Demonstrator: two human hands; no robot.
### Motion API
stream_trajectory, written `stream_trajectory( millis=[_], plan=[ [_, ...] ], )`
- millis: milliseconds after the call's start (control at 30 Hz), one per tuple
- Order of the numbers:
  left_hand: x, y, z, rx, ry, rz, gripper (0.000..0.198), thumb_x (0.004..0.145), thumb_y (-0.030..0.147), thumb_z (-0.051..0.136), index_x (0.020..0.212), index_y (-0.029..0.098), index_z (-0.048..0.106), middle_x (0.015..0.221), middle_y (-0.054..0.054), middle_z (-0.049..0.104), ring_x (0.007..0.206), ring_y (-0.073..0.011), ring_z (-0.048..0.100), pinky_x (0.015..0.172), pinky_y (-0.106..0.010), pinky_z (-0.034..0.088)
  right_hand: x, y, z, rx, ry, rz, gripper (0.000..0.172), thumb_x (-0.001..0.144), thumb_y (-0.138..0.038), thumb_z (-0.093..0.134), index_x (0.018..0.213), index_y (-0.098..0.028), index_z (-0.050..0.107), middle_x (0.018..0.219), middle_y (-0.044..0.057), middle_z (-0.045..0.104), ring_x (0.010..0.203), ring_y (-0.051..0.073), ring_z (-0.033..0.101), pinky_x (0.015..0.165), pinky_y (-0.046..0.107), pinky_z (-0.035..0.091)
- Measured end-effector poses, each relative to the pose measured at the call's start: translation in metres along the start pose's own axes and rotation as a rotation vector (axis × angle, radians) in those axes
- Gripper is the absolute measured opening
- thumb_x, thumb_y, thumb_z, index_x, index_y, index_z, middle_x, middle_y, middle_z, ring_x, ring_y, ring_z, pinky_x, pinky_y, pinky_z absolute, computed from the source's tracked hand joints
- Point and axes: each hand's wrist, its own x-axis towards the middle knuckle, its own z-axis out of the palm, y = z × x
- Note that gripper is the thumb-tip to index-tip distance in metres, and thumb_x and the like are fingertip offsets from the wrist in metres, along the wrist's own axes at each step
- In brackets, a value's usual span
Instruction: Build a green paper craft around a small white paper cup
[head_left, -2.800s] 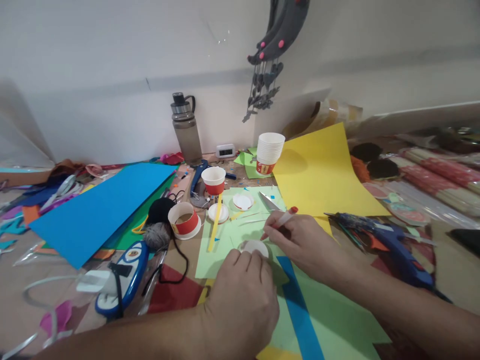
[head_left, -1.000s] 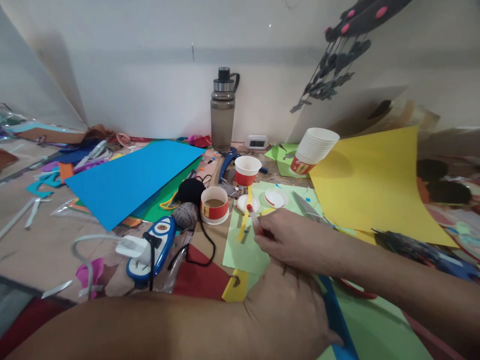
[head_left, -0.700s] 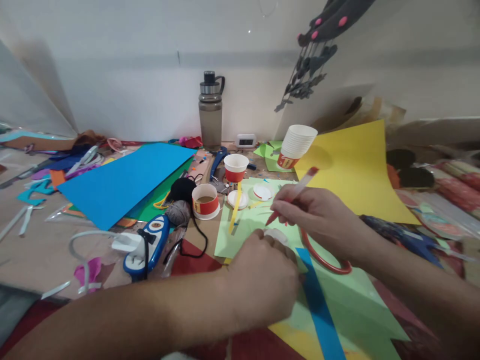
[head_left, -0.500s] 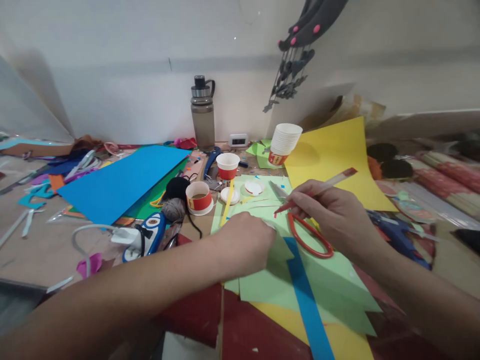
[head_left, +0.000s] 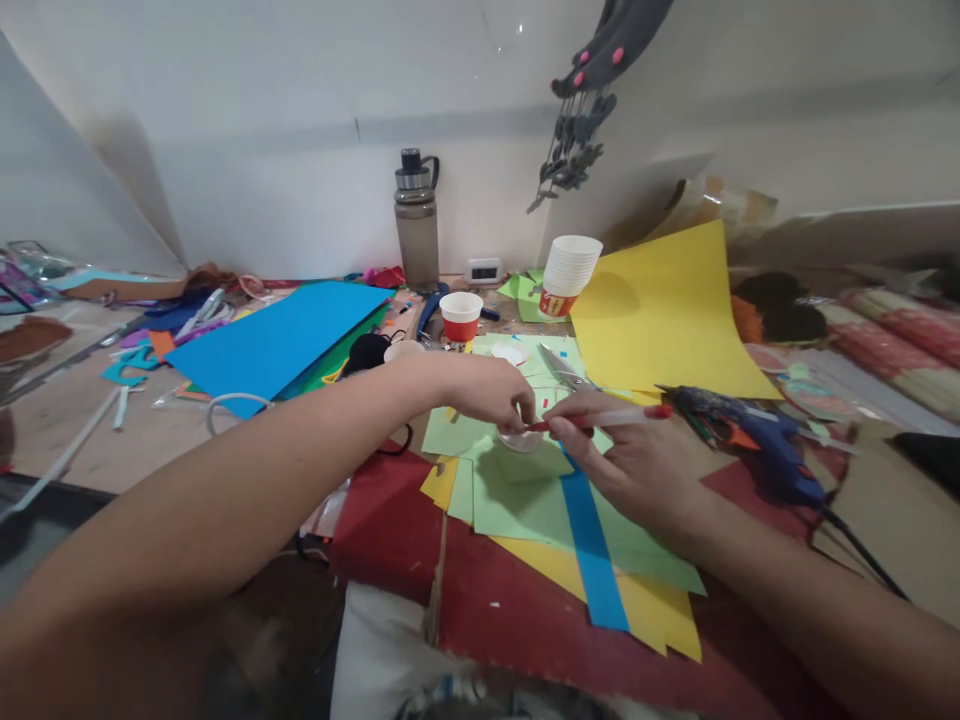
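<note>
My right hand [head_left: 641,470] grips a red and translucent pen [head_left: 630,415], its red tip pointing left. At that tip, my left hand [head_left: 487,388] has its fingers pinched together; what they hold, if anything, is hidden. Beneath the fingertips is a round white disc [head_left: 523,440], partly covered by the left hand. Light green paper sheets [head_left: 517,505] lie under both hands, with a blue strip [head_left: 592,550] across them. Just beyond the right hand are scissors [head_left: 561,365], their handles hidden. Another white disc [head_left: 510,352] lies behind the left hand.
A red and white paper cup [head_left: 460,318], a stack of cups [head_left: 572,270] and a water bottle [head_left: 417,230] stand at the back. Blue card [head_left: 285,335] lies left, yellow card [head_left: 660,310] right. A blue glue gun [head_left: 780,455] lies beside my right forearm.
My hands have come together, with the pen's tip now at my left fingers. The pen has tilted flatter. A white disc now shows beneath the fingers, and the scissors' red handles are covered.
</note>
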Motion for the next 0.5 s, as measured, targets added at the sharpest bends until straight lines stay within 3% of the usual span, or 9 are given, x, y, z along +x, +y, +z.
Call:
stream_trajectory(
  millis=[267, 367, 500],
  plan=[
    [-0.010, 0.003, 0.014, -0.021, 0.098, 0.139, 0.035, 0.073, 0.013, 0.058, 0.106, 0.022, 0.068, 0.095, -0.002, 0.073, 0.080, -0.0135, 0.063, 0.069, -0.023, 0.042, -0.005, 0.007, 0.004, 0.024, 0.151, -0.008, 0.017, 0.089, -0.026, 0.049, 0.082, -0.020, 0.063, 0.077, 0.004, 0.067, 0.068, 0.016, 0.062, 0.062, 0.026, 0.046],
    [-0.010, 0.003, 0.026, -0.002, 0.197, 0.105, 0.030, 0.071, 0.011, 0.062, 0.098, 0.020, 0.070, 0.089, -0.002, 0.073, 0.076, -0.0140, 0.064, 0.065, -0.023, 0.041, -0.003, 0.013, 0.006, 0.175, 0.200, 0.008, 0.019, 0.089, -0.027, 0.051, 0.075, -0.020, 0.064, 0.073, 0.003, 0.065, 0.064, 0.015, 0.061, 0.060, 0.026, 0.047],
    [-0.012, 0.001, 0.042, -0.064, 0.320, 0.071, 0.020, 0.072, 0.012, 0.062, 0.088, 0.020, 0.071, 0.087, -0.001, 0.073, 0.076, -0.0132, 0.063, 0.067, -0.022, 0.042, -0.003, 0.025, 0.007, 0.511, 0.402, 0.140, 0.018, 0.089, -0.032, 0.054, 0.078, -0.022, 0.064, 0.072, 0.001, 0.063, 0.063, 0.014, 0.059, 0.059, 0.026, 0.047]
  ],
)
